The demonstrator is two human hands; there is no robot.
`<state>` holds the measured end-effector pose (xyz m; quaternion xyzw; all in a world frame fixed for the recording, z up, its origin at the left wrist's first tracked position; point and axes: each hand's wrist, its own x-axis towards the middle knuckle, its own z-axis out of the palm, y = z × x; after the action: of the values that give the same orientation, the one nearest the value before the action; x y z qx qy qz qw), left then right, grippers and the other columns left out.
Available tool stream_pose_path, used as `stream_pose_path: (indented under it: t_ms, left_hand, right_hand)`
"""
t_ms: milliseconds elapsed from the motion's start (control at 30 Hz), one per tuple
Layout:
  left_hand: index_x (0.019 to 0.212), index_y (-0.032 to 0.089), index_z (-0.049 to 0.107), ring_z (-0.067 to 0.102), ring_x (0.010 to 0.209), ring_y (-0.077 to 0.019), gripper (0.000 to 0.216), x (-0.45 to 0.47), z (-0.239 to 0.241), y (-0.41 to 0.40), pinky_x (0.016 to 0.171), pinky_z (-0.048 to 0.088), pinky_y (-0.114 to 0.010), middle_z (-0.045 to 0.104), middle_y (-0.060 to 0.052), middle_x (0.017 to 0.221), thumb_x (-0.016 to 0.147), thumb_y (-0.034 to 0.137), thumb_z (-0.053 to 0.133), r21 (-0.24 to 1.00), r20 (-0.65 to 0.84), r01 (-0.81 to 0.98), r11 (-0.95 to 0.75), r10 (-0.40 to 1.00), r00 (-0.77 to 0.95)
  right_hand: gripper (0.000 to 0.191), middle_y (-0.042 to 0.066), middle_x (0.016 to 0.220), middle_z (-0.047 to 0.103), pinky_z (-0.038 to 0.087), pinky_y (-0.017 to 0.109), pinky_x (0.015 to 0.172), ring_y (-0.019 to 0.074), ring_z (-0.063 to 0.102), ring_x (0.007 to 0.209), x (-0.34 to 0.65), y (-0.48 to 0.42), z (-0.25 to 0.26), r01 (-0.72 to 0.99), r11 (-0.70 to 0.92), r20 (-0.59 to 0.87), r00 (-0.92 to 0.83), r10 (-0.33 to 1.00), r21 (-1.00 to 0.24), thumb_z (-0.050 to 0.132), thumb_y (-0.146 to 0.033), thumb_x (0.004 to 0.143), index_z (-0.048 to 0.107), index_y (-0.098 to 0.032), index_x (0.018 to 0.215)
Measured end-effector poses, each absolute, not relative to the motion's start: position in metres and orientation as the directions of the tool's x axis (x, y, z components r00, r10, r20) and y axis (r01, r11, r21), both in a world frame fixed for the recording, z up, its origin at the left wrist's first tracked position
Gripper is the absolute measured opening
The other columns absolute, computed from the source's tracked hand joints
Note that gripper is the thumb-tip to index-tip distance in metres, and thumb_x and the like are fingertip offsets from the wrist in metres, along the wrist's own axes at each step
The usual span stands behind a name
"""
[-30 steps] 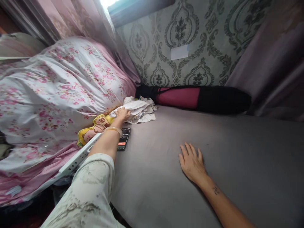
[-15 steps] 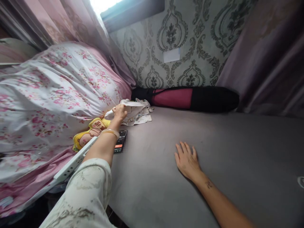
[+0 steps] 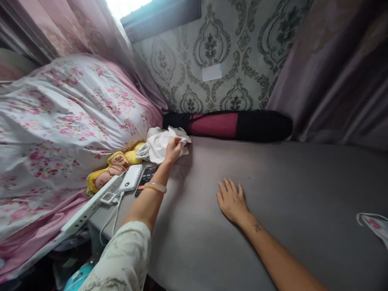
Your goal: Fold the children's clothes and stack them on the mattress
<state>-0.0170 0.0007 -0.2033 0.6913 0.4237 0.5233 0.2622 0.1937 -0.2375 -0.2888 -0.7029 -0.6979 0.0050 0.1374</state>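
Note:
My left hand (image 3: 173, 150) reaches forward with its fingers pinched on a white cloth (image 3: 157, 144). The cloth lies in a crumpled heap, and a small print shows on part of it. My right hand (image 3: 233, 202) rests palm down on the grey sheet (image 3: 287, 190), holding nothing, its fingers spread. Below the left wrist, partly behind the forearm, lies a phone (image 3: 147, 180) with a lit timer screen. Beside the phone sits a white power bank (image 3: 132, 178) with a cable.
A black and dark-pink long bag (image 3: 215, 125) lies along the patterned wall. At the left are a floral cover (image 3: 79, 105), a yellow cartoon cushion (image 3: 104, 176) and a white power strip (image 3: 91, 204) with a plugged-in charger. A white printed item (image 3: 377, 226) lies at the right edge.
My left hand has moved to the right, drawing the white cloth across the heap. The power bank and charger have come into view beside the forearm. My right hand stays flat on the sheet.

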Motion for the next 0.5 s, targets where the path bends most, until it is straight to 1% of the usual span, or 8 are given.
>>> stream_pose_path:
  t_ms: [100, 233, 333, 433, 500]
  left_hand:
    - [0.097, 0.017, 0.056, 0.061, 0.084, -0.0167, 0.02, 0.005, -0.213, -0.019, 0.081, 0.047, -0.031, 0.065, -0.004, 0.09, 0.08, 0.027, 0.058, 0.864, 0.449, 0.148, -0.481, 0.87, 0.203]
    - [0.098, 0.017, 0.055, 0.058, 0.076, -0.0135, 0.02, 0.032, -0.226, -0.047, 0.073, 0.046, -0.027, 0.063, -0.002, 0.085, 0.082, 0.028, 0.059, 0.909, 0.366, 0.067, -0.412, 0.865, 0.344]
    - [0.097, 0.018, 0.055, 0.056, 0.072, -0.0124, 0.016, 0.049, -0.231, -0.071, 0.069, 0.045, -0.025, 0.061, -0.001, 0.082, 0.083, 0.026, 0.058, 0.919, 0.315, 0.068, -0.389, 0.826, 0.468]
    - [0.096, 0.017, 0.057, 0.057, 0.077, -0.013, 0.013, 0.062, -0.231, -0.098, 0.072, 0.046, -0.025, 0.061, -0.001, 0.085, 0.084, 0.022, 0.056, 0.891, 0.293, 0.115, -0.439, 0.75, 0.593]
    - [0.097, 0.017, 0.058, 0.058, 0.081, -0.0137, 0.013, 0.068, -0.23, -0.115, 0.075, 0.046, -0.025, 0.062, -0.002, 0.087, 0.085, 0.019, 0.054, 0.863, 0.262, 0.152, -0.481, 0.684, 0.681]
  right_hand:
    - [0.051, 0.017, 0.149, 0.042, 0.018, 0.058, 0.113, 0.0338, 0.032, 0.139, 0.194, -0.239, -0.286, 0.979, 0.017, 0.185, 0.021, 0.983, -0.204, 0.033, -0.03, 0.097, 0.049, -0.01, 0.141]
    - [0.051, 0.017, 0.147, 0.044, 0.019, 0.057, 0.113, 0.0328, 0.035, 0.138, 0.197, -0.24, -0.286, 0.967, 0.037, 0.216, 0.019, 0.976, -0.253, 0.036, -0.03, 0.096, 0.048, -0.01, 0.141]
    - [0.053, 0.018, 0.145, 0.046, 0.024, 0.055, 0.113, 0.0307, 0.039, 0.136, 0.201, -0.238, -0.291, 0.935, 0.047, 0.284, 0.058, 0.957, -0.352, 0.038, -0.029, 0.095, 0.041, -0.009, 0.143]
    - [0.059, 0.02, 0.145, 0.045, 0.033, 0.05, 0.11, 0.0291, 0.04, 0.136, 0.207, -0.232, -0.297, 0.88, 0.082, 0.407, 0.131, 0.904, -0.468, 0.044, -0.031, 0.092, 0.034, -0.009, 0.146]
    - [0.065, 0.02, 0.146, 0.042, 0.036, 0.048, 0.109, 0.0288, 0.038, 0.137, 0.212, -0.227, -0.299, 0.843, 0.129, 0.487, 0.171, 0.856, -0.522, 0.048, -0.034, 0.091, 0.029, -0.01, 0.148]
